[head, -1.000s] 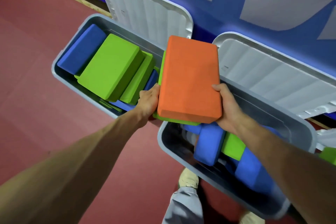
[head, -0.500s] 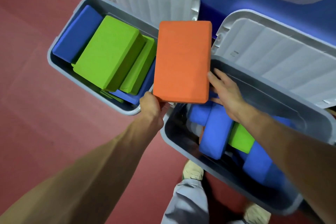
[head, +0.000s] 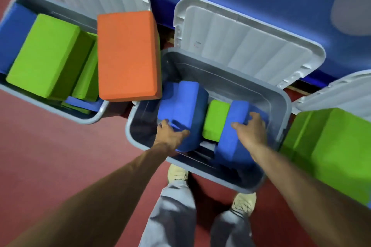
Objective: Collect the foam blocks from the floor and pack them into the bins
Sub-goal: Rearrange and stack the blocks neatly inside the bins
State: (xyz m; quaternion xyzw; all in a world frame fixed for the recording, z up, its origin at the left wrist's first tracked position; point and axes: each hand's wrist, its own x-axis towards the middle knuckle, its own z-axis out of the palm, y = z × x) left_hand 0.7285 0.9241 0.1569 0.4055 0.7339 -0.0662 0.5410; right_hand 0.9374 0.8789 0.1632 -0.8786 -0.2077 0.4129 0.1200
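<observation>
Reaching into the middle bin, left grip curls round a blue foam block, right grip round a second blue block; an orange block sits at its left corner, far half open.

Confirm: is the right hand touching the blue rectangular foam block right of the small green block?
Touching. Head view: the right hand curls thumb and fingers over the blue rectangular foam block.
</observation>
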